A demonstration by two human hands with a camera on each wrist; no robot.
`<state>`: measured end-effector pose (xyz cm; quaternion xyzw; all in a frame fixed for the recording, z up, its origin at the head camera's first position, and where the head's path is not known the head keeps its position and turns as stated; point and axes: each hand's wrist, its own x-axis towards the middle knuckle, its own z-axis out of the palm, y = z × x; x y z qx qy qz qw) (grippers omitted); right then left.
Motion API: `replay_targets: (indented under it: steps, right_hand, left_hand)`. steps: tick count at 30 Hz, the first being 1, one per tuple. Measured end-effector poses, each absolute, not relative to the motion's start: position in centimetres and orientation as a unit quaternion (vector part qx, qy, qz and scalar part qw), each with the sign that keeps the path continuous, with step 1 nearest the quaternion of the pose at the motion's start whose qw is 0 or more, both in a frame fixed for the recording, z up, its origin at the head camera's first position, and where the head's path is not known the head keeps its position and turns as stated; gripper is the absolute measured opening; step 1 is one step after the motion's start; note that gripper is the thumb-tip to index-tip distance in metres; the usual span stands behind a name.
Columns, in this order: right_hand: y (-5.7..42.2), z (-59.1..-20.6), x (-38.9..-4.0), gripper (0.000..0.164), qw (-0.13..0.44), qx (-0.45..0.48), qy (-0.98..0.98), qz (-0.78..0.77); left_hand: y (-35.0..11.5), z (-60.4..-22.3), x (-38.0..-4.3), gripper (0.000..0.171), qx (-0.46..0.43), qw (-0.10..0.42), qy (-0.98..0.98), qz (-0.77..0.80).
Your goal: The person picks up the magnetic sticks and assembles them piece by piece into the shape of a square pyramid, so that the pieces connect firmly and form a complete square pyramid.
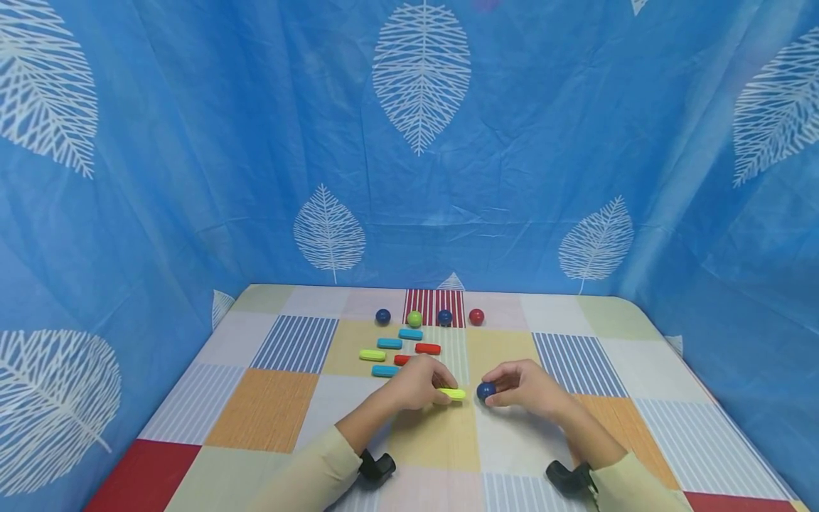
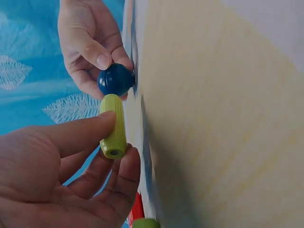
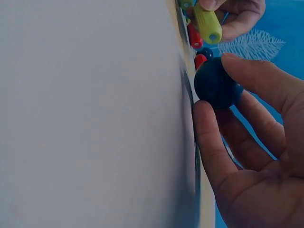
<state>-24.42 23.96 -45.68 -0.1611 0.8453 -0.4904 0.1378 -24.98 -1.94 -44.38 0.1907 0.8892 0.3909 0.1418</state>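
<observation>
My left hand (image 1: 417, 384) pinches a yellow-green ribbed rod (image 1: 456, 394) between thumb and fingers; one end shows a small round hole in the left wrist view. A dark blue ball (image 3: 217, 83) is held by the fingertips of my right hand (image 1: 530, 388). Both hands are low over the table, facing each other, the rod's free end pointing at the ball. A narrow gap parts rod and ball in the head view.
Behind my left hand lie blue rods (image 1: 410, 334), red rods (image 1: 428, 348) and another yellow-green rod (image 1: 372, 355). Farther back, a row holds two dark blue balls (image 1: 382, 317), a green ball (image 1: 414, 319) and a red ball (image 1: 476, 317). A blue curtain (image 1: 512, 178) surrounds the patchwork-covered table (image 1: 256, 412).
</observation>
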Motion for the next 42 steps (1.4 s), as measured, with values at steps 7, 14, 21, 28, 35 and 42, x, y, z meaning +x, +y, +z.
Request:
replay_targets:
  steps: [7,14,21,28,35,42]
  right_hand:
    - [23.8,-45.5,-24.0,0.032,0.153,-0.176,0.842,-0.487]
    - [23.5,-45.3,-23.8,0.031,0.161,-0.181,0.84,-0.485]
    - [23.3,-45.1,-23.6,0.032,0.16,-0.184,0.838,-0.489]
    - [24.1,-45.3,-24.1,0.038,0.145,-0.199,0.849,-0.468]
    - [25.4,-45.4,-24.8,0.035,0.124,-0.212,0.869,-0.429]
    - [26.3,-45.4,-25.5,0.035,0.122,-0.205,0.866,-0.438]
  left_hand:
    - [-1.1,-44.3,-24.8,0.017,0.166,0.148,0.896,0.385]
    - [-0.6,-44.4,-24.7,0.015,0.168,0.155,0.89,0.394]
    - [-0.3,-44.0,-24.6,0.014,0.158,0.162,0.89,0.395]
    - [0.0,-43.1,-26.8,0.019,0.19,0.139,0.891,0.389]
    - [0.1,-42.7,-30.6,0.026,0.18,0.065,0.892,0.409]
    - [1.0,-43.8,-33.6,0.033,0.149,-0.006,0.902,0.405]
